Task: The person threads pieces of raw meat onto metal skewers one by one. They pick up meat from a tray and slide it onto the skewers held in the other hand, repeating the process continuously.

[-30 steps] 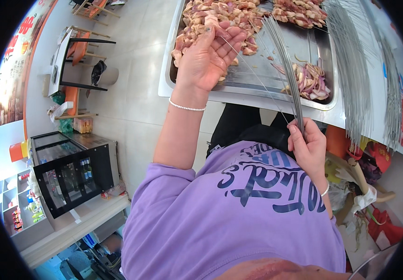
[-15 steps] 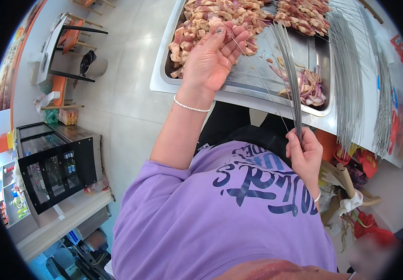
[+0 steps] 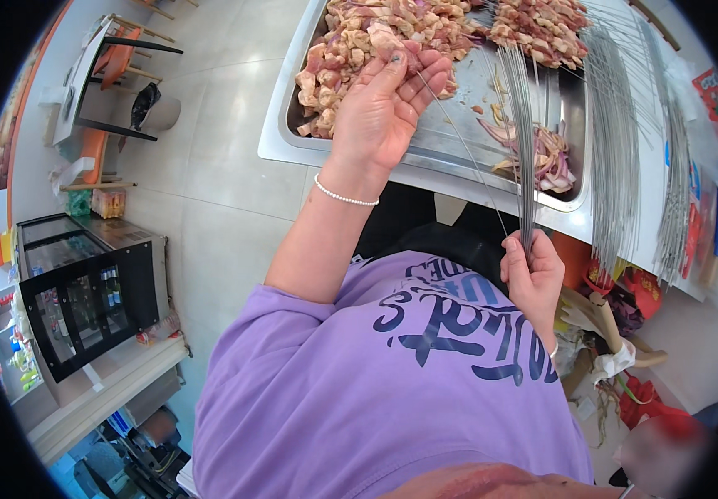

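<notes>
Palm up above the steel tray point(image 3: 492, 108), my left hand point(image 3: 376, 116) pinches a piece of raw meat point(image 3: 386, 38) between its thumb and fingers. One thin metal skewer point(image 3: 463, 141) slants from that meat down to my right hand point(image 3: 534, 270); its tip is hidden at the fingers. My right hand is closed round the lower ends of a bundle of metal skewers point(image 3: 522, 137), which point away from me over the tray. Cut raw meat point(image 3: 321, 87) is heaped in the tray's left part. Sliced red onion point(image 3: 552, 162) lies in its near right corner.
Skewered meat point(image 3: 538, 33) lies at the tray's far right. Rows of bare metal skewers point(image 3: 615, 158) rest on the white table to the right, with plastic packages point(image 3: 713, 91) beyond. A glass-fronted cooler point(image 3: 84, 291) and a small table with chairs point(image 3: 113, 62) stand left.
The meat piece shows more fully above my left fingertips, with the skewer still running to it. Both hands keep their holds; the whole view has shifted slightly.
</notes>
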`<state>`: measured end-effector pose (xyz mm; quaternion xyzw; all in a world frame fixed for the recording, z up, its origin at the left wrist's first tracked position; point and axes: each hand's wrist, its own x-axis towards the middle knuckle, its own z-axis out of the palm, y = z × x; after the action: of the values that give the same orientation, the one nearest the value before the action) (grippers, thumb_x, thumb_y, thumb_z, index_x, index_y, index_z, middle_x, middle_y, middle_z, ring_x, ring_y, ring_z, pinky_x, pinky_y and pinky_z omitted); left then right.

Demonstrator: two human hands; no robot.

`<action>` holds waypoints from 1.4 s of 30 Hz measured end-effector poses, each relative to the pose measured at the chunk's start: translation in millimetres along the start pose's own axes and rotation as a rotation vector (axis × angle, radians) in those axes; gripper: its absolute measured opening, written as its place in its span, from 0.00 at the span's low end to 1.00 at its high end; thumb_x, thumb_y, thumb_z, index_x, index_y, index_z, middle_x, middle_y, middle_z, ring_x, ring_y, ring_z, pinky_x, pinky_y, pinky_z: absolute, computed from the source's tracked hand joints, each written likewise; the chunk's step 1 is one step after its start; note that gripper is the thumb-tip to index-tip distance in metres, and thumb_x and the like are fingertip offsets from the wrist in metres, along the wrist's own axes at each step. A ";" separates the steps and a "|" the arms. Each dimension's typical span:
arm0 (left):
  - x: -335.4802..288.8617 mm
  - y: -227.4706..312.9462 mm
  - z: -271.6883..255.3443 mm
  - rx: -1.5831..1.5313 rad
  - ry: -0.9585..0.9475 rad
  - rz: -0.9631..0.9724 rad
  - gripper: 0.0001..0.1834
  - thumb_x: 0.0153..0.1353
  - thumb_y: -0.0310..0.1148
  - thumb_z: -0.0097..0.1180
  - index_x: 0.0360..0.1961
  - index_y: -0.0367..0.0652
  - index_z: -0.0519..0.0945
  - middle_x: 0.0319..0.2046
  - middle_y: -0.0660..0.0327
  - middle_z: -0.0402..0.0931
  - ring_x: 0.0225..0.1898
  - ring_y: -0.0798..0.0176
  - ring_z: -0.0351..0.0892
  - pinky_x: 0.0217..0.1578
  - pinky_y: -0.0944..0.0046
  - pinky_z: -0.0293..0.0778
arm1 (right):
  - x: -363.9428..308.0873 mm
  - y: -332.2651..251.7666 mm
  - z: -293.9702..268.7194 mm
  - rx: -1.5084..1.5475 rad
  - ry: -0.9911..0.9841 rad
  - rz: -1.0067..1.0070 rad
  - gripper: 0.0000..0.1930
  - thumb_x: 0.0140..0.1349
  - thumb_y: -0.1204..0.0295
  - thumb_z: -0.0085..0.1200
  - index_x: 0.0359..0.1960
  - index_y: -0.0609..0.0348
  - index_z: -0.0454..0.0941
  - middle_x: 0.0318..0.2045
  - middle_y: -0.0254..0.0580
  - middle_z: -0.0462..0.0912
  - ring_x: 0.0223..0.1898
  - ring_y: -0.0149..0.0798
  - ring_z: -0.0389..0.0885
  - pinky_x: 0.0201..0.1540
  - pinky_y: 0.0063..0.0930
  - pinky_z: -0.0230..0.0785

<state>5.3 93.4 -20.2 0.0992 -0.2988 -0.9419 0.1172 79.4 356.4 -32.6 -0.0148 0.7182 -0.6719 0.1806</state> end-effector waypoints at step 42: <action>0.0 1.5 -12.1 -0.114 0.004 0.031 0.07 0.70 0.32 0.39 0.36 0.44 0.70 0.34 0.62 0.72 0.36 0.64 0.73 0.43 0.60 0.75 | -2.3 9.1 6.1 -0.042 -0.083 -0.007 0.03 0.68 0.77 0.53 0.36 0.63 0.73 0.18 0.23 0.70 0.18 0.15 0.65 0.21 0.12 0.55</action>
<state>8.7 85.7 -29.0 0.0898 -0.2459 -0.9553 0.1377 85.3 352.1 -41.1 -0.0489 0.7239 -0.6561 0.2077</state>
